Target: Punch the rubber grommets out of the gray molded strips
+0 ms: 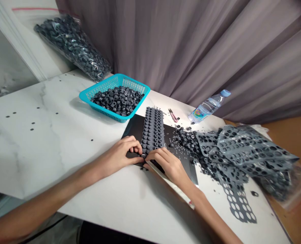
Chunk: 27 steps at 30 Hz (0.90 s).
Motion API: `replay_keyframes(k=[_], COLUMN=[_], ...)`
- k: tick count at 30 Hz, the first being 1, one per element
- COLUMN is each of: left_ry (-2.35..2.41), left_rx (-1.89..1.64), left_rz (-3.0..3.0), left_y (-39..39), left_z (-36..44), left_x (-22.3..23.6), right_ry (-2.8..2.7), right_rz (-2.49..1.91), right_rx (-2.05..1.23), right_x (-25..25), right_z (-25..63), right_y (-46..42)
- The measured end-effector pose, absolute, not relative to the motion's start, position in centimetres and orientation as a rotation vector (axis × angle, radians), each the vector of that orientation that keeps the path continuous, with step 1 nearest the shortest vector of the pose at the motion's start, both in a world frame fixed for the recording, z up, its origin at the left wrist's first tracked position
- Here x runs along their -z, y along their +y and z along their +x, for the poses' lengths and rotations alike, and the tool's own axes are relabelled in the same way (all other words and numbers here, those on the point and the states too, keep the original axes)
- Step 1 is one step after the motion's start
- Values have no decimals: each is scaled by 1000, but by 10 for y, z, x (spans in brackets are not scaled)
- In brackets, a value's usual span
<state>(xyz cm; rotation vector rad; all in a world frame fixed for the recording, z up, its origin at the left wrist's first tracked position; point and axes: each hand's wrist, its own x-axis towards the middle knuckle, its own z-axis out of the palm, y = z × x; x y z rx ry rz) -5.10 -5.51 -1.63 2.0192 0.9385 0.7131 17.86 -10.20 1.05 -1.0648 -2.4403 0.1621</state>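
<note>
A dark rubber sheet of small ring-shaped parts (153,130) lies on a black mat (135,127) on the white table. My left hand (122,154) rests at the sheet's near left corner, fingers curled and pinching its edge. My right hand (169,164) grips the near right corner, fingers bent over the edge. Both thumbs meet at one ring at the sheet's near end.
A turquoise basket (89,96) of loose rings stands behind the mat. A clear bag of rings (74,45) leans at the back left. Emptied perforated sheets (242,149) and loose rings pile at right. A water bottle (208,105) and a small cutter (173,115) lie beyond.
</note>
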Motion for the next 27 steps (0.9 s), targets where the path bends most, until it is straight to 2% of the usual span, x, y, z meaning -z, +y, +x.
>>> replay_keyframes(k=[6, 12, 15, 17, 19, 22, 27], left_ry=[951, 957, 968, 962, 946, 934, 924], left_rx=[-690, -663, -636, -620, -618, -642, -687], left_rz=[2010, 2031, 2058, 2064, 2064, 2075, 2076], left_y=[-55, -52, -53, -54, -55, -56, -56], left_z=[-50, -48, -48, -49, -49, -50, -50], left_x=[17, 18, 15, 12, 11, 13, 18], right_ry=[-2451, -2551, -2373, -2183, -2151, -2260, -2409], right_rz=[-1127, -1208, -1395, -1562, -1610, -1356, -1125], right_rx=[-41, 266, 330, 289, 116, -146, -157], right_x=[-9, -3, -8, -14, -20, -21, -13], right_z=[176, 163, 164, 172, 180, 186, 179], right_y=[-105, -113, -115, -115, -115, -114, -111])
